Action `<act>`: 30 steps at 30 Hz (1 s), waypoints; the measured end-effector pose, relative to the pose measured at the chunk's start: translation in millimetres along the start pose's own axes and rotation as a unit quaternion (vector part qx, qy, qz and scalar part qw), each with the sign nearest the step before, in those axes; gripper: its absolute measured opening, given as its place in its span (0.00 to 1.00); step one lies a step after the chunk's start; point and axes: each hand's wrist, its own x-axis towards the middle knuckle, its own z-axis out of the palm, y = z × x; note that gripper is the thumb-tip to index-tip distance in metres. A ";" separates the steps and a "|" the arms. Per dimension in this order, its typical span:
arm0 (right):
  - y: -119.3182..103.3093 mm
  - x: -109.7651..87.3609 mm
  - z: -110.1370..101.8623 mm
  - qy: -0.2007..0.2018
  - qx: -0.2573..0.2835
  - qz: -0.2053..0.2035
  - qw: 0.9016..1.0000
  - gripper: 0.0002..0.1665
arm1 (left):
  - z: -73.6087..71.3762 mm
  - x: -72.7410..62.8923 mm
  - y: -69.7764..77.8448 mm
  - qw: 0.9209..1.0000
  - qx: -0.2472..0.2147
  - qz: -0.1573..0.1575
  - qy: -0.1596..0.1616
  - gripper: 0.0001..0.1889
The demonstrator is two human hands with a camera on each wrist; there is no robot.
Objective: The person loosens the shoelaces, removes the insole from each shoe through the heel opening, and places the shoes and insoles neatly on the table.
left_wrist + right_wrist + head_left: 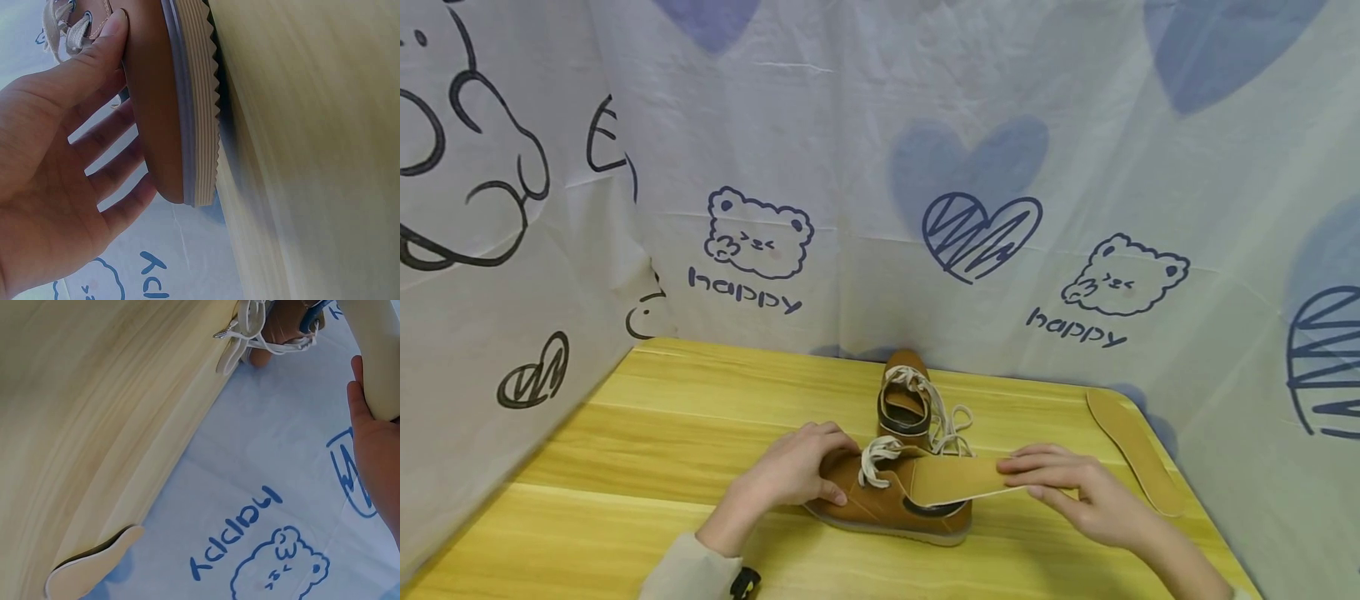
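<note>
A brown lace-up shoe [880, 515] lies lengthwise on the table, its toe to the left. My left hand [793, 468] holds it round the toe; in the left wrist view the thumb rests on the brown upper [150, 81] beside the laces, with the fingers along the other side. My right hand [1086, 493] pinches one end of a tan insole [958, 478] between thumb and fingers. The insole's other end is inside the shoe opening, its tip hidden there. In the right wrist view the insole [375, 350] shows at the upper right edge, partly cut off.
Behind stands a second brown shoe [907, 362] with loose pale laces [951, 429]. Another tan insole [1138, 454] lies at the table's right edge. A printed white cloth [850, 275] hangs along the back and sides of the wooden table [700, 400].
</note>
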 end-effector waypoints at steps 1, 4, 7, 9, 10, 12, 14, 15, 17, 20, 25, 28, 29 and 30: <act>0.0 -1.7 -0.5 0.002 0.004 0.002 1.000 0.24 | 0.0 0.1 0.1 1.000 0.000 0.000 0.000 0.33; 0.1 -6.8 -1.3 0.008 0.015 0.008 1.000 0.25 | -0.1 0.3 0.3 1.000 -0.001 0.002 0.000 0.33; 0.3 -11.8 -1.9 0.013 0.025 0.015 0.999 0.25 | -0.3 0.6 0.5 1.000 0.001 0.004 0.002 0.33; 0.6 -15.3 -2.4 0.017 0.037 0.020 0.999 0.25 | -0.4 0.7 0.6 1.000 0.002 0.004 0.002 0.33; 0.6 -17.0 -2.7 0.019 0.044 0.023 0.999 0.25 | -0.4 0.7 0.6 1.000 0.003 0.004 0.002 0.33; 0.8 -20.3 -3.2 0.024 0.056 0.026 0.998 0.25 | -0.3 0.8 0.7 1.000 0.004 0.004 0.002 0.33; 0.7 -23.6 -4.0 0.028 0.068 0.028 0.997 0.25 | -0.1 0.8 0.8 1.000 0.004 0.004 0.002 0.33; 0.5 -25.3 -4.4 0.031 0.071 0.028 0.997 0.25 | -0.1 0.7 0.8 1.000 0.004 0.004 0.002 0.33; 0.1 -29.6 -5.2 0.034 0.077 0.034 0.996 0.26 | -0.1 0.8 1.3 1.000 0.004 0.004 0.003 0.33; -1.0 -36.1 -6.2 0.041 0.080 0.039 0.995 0.26 | 0.0 0.8 1.6 1.000 0.005 0.004 0.005 0.33; 0.1 -45.8 -4.8 0.065 0.081 0.011 0.995 0.28 | 0.4 0.9 1.1 1.000 0.004 0.005 0.006 0.33; 0.5 -51.4 -3.7 0.076 0.085 0.002 0.993 0.29 | 0.4 0.8 1.1 1.000 0.003 0.005 0.007 0.33; 0.4 -53.3 -3.6 0.080 0.085 0.001 0.993 0.29 | 0.4 0.8 1.3 1.000 0.002 0.004 0.007 0.33; 0.0 -55.2 -3.7 0.083 0.086 0.000 0.993 0.29 | 0.6 0.9 1.4 1.000 0.002 0.004 0.007 0.33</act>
